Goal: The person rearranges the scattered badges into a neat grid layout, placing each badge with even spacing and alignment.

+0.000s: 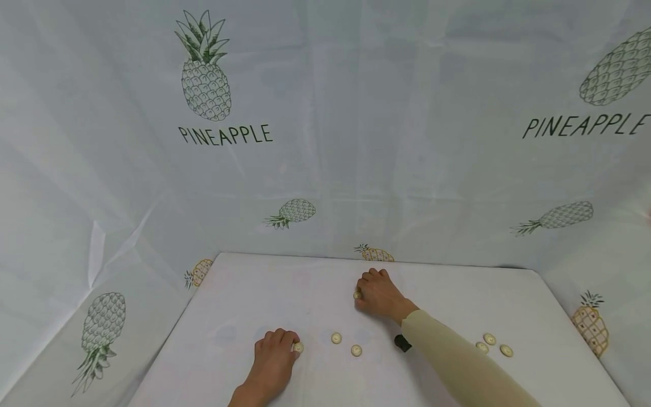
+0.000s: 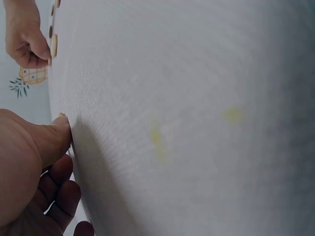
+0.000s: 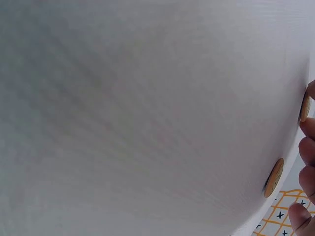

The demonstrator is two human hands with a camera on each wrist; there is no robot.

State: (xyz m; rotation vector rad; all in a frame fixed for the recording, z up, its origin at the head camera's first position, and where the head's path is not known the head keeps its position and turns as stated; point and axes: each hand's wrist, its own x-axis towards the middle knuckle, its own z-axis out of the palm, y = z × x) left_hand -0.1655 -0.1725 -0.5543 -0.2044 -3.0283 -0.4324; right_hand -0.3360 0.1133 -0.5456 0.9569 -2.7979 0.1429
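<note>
My left hand (image 1: 274, 359) rests low over the white table at the left, with its thumb and fingertips at the edge of a pale round wooden disc (image 1: 298, 347). In the left wrist view the thumb tip hides most of that disc (image 2: 61, 115). Farther back, my right hand (image 1: 377, 294) pinches another wooden disc (image 1: 357, 294) by its edges, close to the tabletop. The right wrist view shows this disc (image 3: 305, 105) between the thumb and a finger. Two more discs, one nearer the left hand (image 1: 336, 338) and another disc (image 1: 356, 350), lie flat between the hands.
Three similar discs (image 1: 506, 350) lie in a group on the right, beyond the right sleeve (image 1: 447, 353). A small black object (image 1: 402, 342) shows beneath the right forearm. White cloth with pineapple prints (image 1: 205, 90) hangs behind and beside the white table (image 1: 244, 282).
</note>
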